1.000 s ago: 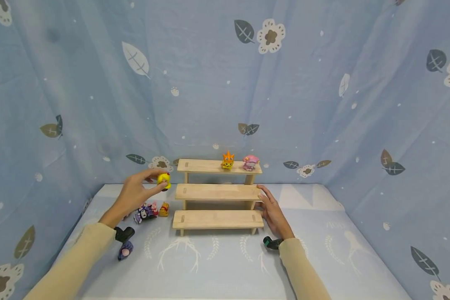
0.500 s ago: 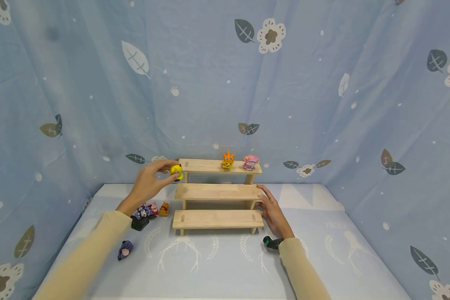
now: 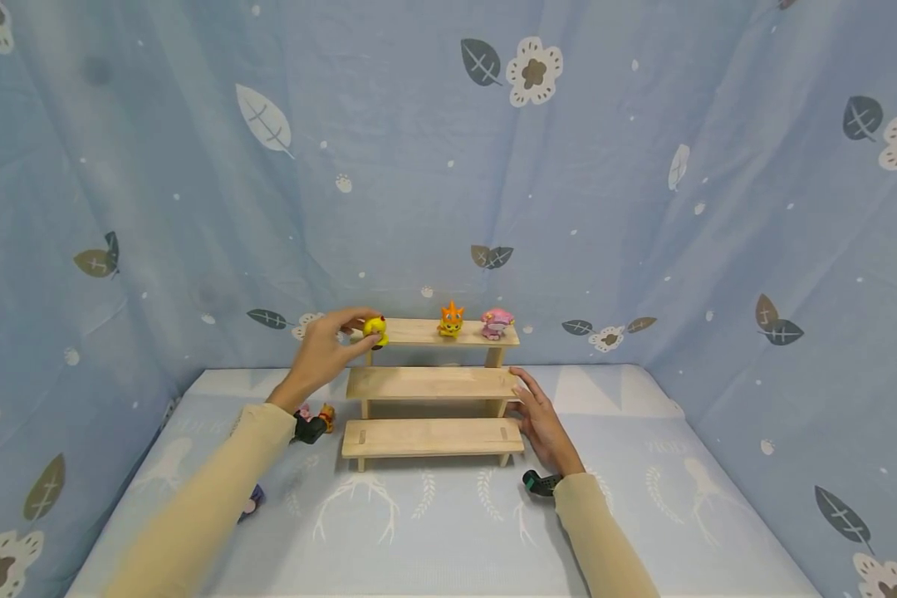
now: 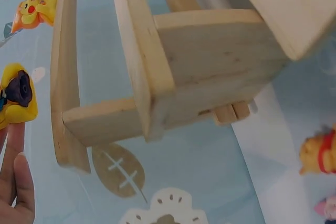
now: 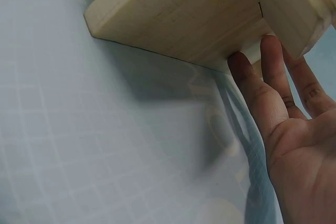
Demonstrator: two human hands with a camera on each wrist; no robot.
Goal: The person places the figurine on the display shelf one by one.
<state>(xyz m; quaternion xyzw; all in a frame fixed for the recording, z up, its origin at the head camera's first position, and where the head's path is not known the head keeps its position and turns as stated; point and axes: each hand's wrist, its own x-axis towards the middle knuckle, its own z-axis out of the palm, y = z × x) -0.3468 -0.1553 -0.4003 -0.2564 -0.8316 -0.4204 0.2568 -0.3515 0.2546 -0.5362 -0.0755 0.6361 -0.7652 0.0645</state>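
pinching a yellow figure [image 3: 374, 330] between thumb and fingers, the left hand [image 3: 321, 353] holds it at the left end of the top shelf [image 3: 414, 331], a gap to the wood showing from the left wrist. an orange figure [image 3: 451, 321] and a pink figure [image 3: 497, 324] stand farther right. the right hand [image 3: 544, 425], fingers slightly apart, touches the right side of the wooden stand [image 3: 433, 383].

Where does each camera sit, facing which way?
Head-worn: faces forward and down at the rack; both sleeves, left grip, right grip show.
On left wrist: faces the rack's left end; left grip partly shows.
On right wrist: faces the rack's right end; right grip shows.
Head and left wrist share the yellow toy.
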